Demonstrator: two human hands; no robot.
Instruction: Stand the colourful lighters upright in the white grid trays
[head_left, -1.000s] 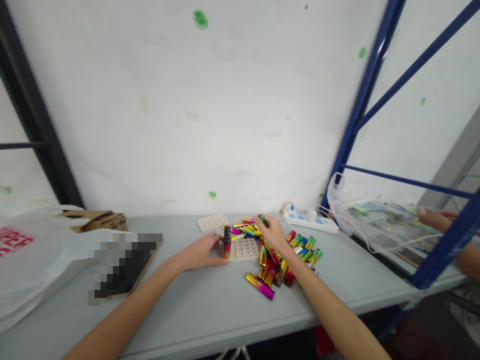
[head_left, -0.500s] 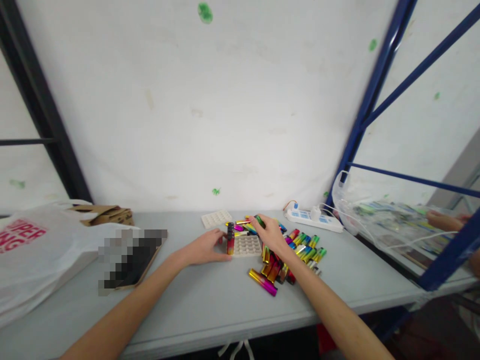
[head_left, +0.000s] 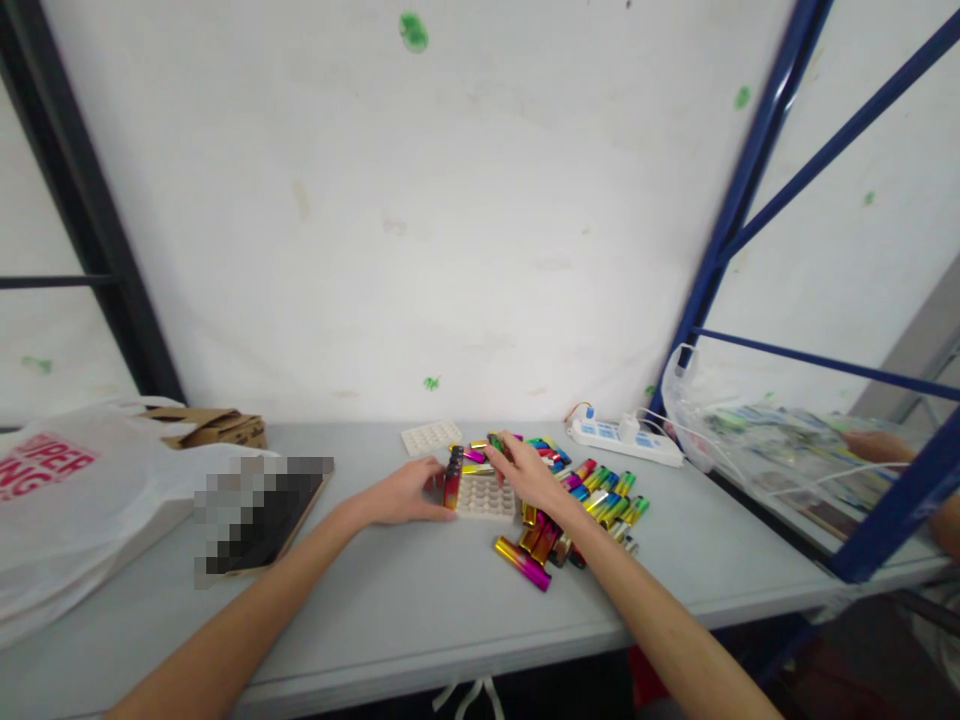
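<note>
A cream tray with rows of cells (head_left: 486,497) lies on the table. Along its left edge stands a row of red-and-gold lighters (head_left: 452,480) with dark tops, tilted slightly. My left hand (head_left: 409,492) curls round this row, thumb at the near end and fingers at the far end. Above the tray, my right hand (head_left: 525,470) pinches a green lighter (head_left: 495,442) with a dark end. Loose shiny lighters (head_left: 600,495) in gold, green, blue and magenta are heaped right of the tray, partly behind my right forearm. One gold-and-magenta lighter (head_left: 523,562) lies in front.
A second cream tray (head_left: 430,438) lies near the wall. A power strip (head_left: 626,440) sits at the back right. At left are a white plastic bag (head_left: 97,510), cardboard (head_left: 217,428) and a dark, partly blurred flat object (head_left: 289,510). Another person's hand (head_left: 877,447) shows beyond the blue frame.
My right hand has moved left with the green lighter, from the heap's side to above the tray. My left hand stays at the row, which now leans slightly.
</note>
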